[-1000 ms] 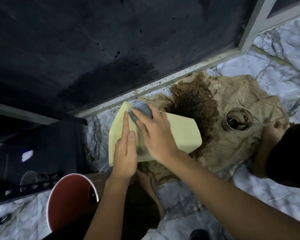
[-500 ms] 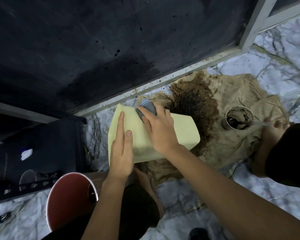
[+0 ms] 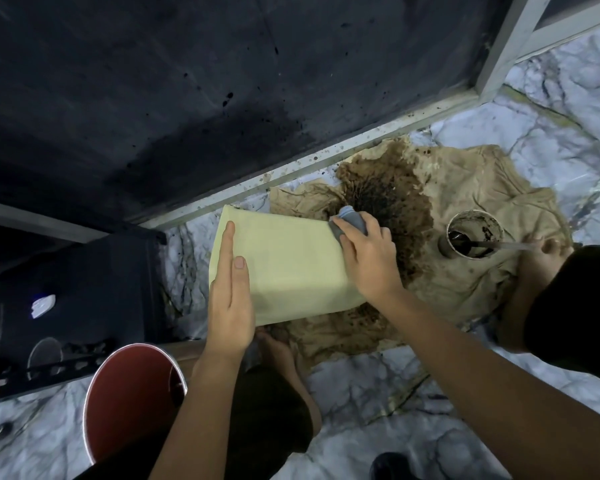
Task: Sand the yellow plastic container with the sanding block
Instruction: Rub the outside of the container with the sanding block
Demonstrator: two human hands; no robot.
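The pale yellow plastic container (image 3: 288, 265) lies on its side over the marble floor and a stained cloth. My left hand (image 3: 229, 292) lies flat along its left edge, fingers straight, pressing it in place. My right hand (image 3: 369, 258) grips a grey-blue sanding block (image 3: 351, 221) and presses it against the container's upper right corner. Most of the block is hidden under my fingers.
A tan cloth (image 3: 465, 202) with a dark brown stain covers the floor on the right. On it stands a tin (image 3: 473, 237) of dark liquid with a tool in it, next to another person's dark sleeve (image 3: 568, 306). A red bucket (image 3: 129, 400) stands lower left. A dark panel (image 3: 153, 98) rises behind.
My right hand slid the sanding block from the container's top left part across to its right corner. The container's broad face turned more toward me, and my left hand stayed on its left edge.
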